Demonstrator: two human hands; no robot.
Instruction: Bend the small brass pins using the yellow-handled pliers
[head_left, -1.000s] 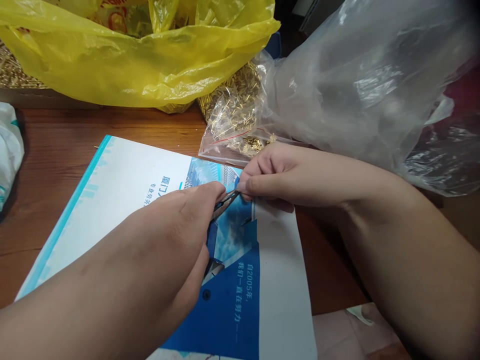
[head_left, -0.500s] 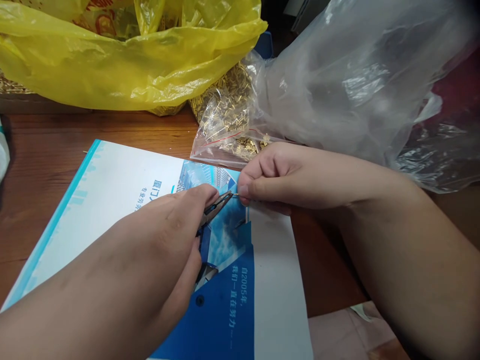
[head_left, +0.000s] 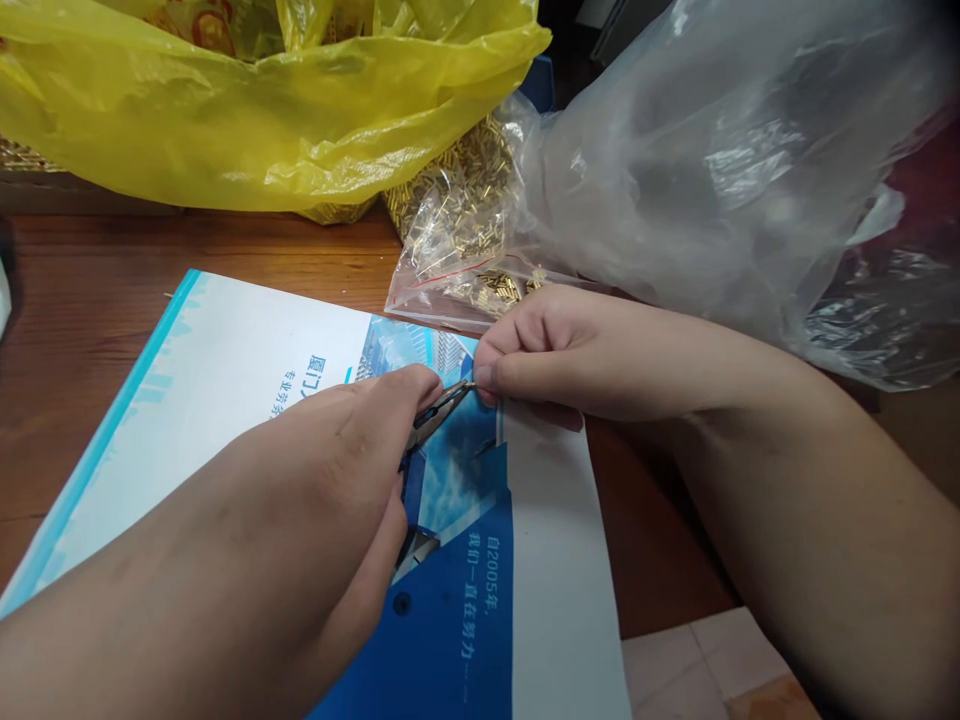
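My left hand point(head_left: 360, 440) is wrapped round a pair of pliers point(head_left: 442, 412), whose narrow jaws point up and to the right. The jaw tips meet the fingertips of my right hand point(head_left: 532, 350). That hand is closed, with thumb and forefinger pinched on something tiny, mostly hidden by the fingers; I cannot make out its shape. Both hands are above a white and blue printed folder point(head_left: 555, 560) on the wooden table. Just beyond my right hand lies a clear zip bag point(head_left: 442, 300) of small gold-coloured metal tubes point(head_left: 499, 285).
A yellow plastic bag point(head_left: 225, 130) spreads along the back left of the wooden table point(head_left: 97, 270). At the back right stands a large, cloudy plastic bag point(head_left: 675, 180). Floor tiles point(head_left: 682, 660) show past the table's edge at lower right.
The plier tips have come closer to my right fingertips, and the small gap between them has closed. The view has shifted slightly. Both hands keep their grips.
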